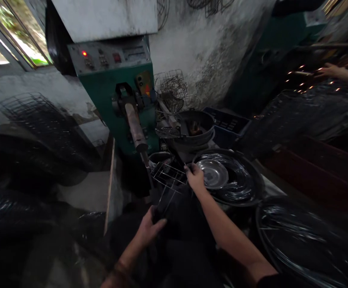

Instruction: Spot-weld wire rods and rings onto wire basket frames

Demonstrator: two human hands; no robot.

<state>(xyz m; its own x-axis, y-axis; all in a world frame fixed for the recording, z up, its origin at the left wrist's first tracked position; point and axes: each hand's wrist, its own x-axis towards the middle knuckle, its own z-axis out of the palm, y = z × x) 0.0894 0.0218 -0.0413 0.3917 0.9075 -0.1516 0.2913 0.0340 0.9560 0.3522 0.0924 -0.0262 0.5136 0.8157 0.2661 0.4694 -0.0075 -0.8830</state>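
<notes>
A small wire rack (171, 176) of thin crossed metal rods is in front of me, under the tip of a green welding machine's (94, 94) thick metal arm (135, 126). My left hand (150, 228) is closed round the near end of the rack, where long wires run back toward me. With bent fingers, my right hand (195, 177) pinches at the rack's right edge; exactly which wire it grips is hard to make out. Just beside that hand, a shallow metal bowl (212, 174) sits in a wide black basin (253, 188) with bundles of shiny wires.
Another basin (262, 224) of wires stands at the near right. Behind the bowl is a round pan (196, 120) on a bucket. Stacked wire baskets (39, 120) lean at left. At the far right, another person's hand (331, 71) is near flying sparks (307, 85).
</notes>
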